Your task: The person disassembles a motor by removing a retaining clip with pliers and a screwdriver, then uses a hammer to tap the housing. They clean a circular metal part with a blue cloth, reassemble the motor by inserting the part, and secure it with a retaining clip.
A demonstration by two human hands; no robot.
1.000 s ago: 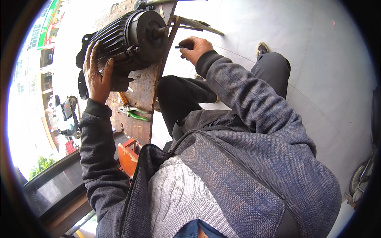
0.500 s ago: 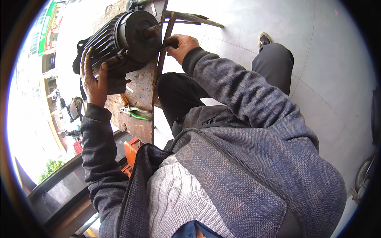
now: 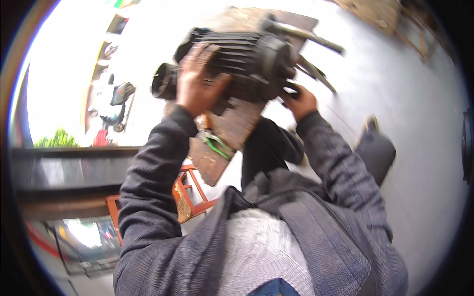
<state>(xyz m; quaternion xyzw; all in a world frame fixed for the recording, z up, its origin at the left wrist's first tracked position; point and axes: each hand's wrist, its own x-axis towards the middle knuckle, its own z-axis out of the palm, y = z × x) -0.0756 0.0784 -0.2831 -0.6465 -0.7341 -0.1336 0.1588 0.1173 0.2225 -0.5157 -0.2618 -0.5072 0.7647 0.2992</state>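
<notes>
A dark electric motor with a finned housing (image 3: pixel 237 55) lies on its side on a worn wooden bench (image 3: pixel 207 163). My left hand (image 3: pixel 197 81) rests against the fins, fingers stretched out and thumb apart. At the motor's left end, a round dark hollow part (image 3: pixel 164 81) sticks out beside my wrist. My right hand (image 3: pixel 302 102) is by the lower edge of the motor's right end, fingers bent and pinched together. Something small and dark shows at its fingertips, too blurred to name. Pliers with green handles (image 3: pixel 217 148) lie on the bench below the motor.
Below the bench stands a reddish-brown wooden stool (image 3: pixel 197 192). A dark ledge (image 3: pixel 74 170) runs along the left, with a parked scooter (image 3: pixel 118 98) beyond it. Bars (image 3: pixel 316 38) jut past the bench's far right side. A brown wooden piece (image 3: pixel 373 12) sits at the upper right.
The view has turned, so the motor and bench appear farther right and tilted. My left hand stays on the fins. My right hand remains beside the motor's right end, now lower along its edge.
</notes>
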